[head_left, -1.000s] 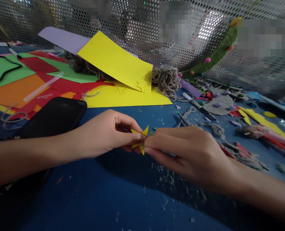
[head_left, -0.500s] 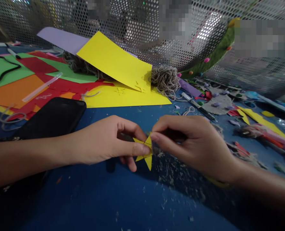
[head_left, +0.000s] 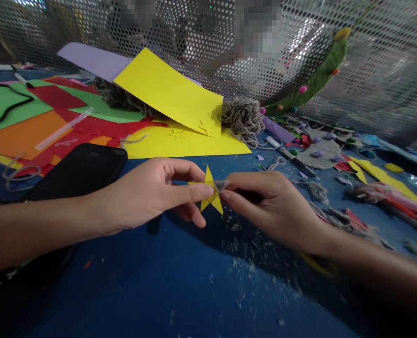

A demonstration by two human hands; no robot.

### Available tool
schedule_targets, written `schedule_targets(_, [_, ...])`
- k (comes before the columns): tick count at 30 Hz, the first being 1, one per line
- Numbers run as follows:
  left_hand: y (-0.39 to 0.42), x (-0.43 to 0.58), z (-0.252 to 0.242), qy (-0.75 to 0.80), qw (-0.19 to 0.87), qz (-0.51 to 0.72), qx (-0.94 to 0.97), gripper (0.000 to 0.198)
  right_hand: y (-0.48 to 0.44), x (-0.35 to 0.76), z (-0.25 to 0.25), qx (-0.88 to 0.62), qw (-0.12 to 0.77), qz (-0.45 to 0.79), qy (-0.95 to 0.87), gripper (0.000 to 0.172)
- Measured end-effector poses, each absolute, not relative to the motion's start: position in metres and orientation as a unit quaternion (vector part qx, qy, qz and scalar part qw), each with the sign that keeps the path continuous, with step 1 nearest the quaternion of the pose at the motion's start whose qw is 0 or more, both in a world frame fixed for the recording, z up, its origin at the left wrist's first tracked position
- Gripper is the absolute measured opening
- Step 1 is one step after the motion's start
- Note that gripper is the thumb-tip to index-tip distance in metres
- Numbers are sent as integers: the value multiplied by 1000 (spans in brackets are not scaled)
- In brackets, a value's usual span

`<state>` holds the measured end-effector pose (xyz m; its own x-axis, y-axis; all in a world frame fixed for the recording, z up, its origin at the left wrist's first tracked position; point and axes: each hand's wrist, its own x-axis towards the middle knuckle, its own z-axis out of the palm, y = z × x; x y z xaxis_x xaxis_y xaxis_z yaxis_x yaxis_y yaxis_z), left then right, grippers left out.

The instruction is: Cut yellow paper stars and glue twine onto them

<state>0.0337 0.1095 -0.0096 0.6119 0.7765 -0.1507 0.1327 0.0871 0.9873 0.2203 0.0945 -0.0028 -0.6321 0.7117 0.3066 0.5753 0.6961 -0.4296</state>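
Note:
A small yellow paper star (head_left: 208, 176) with dark lines across it is pinched between the thumb and fingers of my left hand (head_left: 159, 197), above the blue table. From the right, the thumb and index finger of my right hand (head_left: 272, 202) close on a grey tip (head_left: 220, 185) at the star's right side. That tip looks like the back of one star point, though its exact shape is partly hidden. Behind the hands lies a yellow sheet (head_left: 187, 143) with star outlines, under a raised yellow sheet (head_left: 169, 89).
A black phone (head_left: 85, 164) lies behind my left forearm. Coloured papers (head_left: 14, 131) cover the back left. Grey yarn (head_left: 243, 119), a marker (head_left: 293, 157) and paper scraps (head_left: 374, 176) are at the right. Perforated mesh (head_left: 201, 37) rises behind.
The star has turned and risen slightly in my left hand. My right fingers have moved from its upper point to the point at its right.

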Motion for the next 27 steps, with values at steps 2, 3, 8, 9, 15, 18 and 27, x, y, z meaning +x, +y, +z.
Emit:
schedule_targets(2, [110,34,-9,383,623,262,630,13,95,221,-3,-351,229,125,-899,21])
schedule_targets(3, [109,35,-9,397,613,265,630,12,95,221,-3,-344,226,110,-905,20])
schedule_targets(8, [109,33,-10,444,563,272,642,13,91,220,-1,-288,176,-49,-940,21])
schedule_targets(9, [110,32,-11,448,550,271,650,14,90,220,0,-275,156,-93,-944,23])
schedule_targets(15, [111,32,-15,425,502,260,707,15,81,218,7,-203,113,-229,-945,26])
schedule_targets(18, [110,34,-14,418,479,243,733,14,79,217,9,-175,127,-235,-948,22])
schedule_targets(27, [107,35,-15,396,505,199,741,8,82,218,5,-233,167,-106,-952,19])
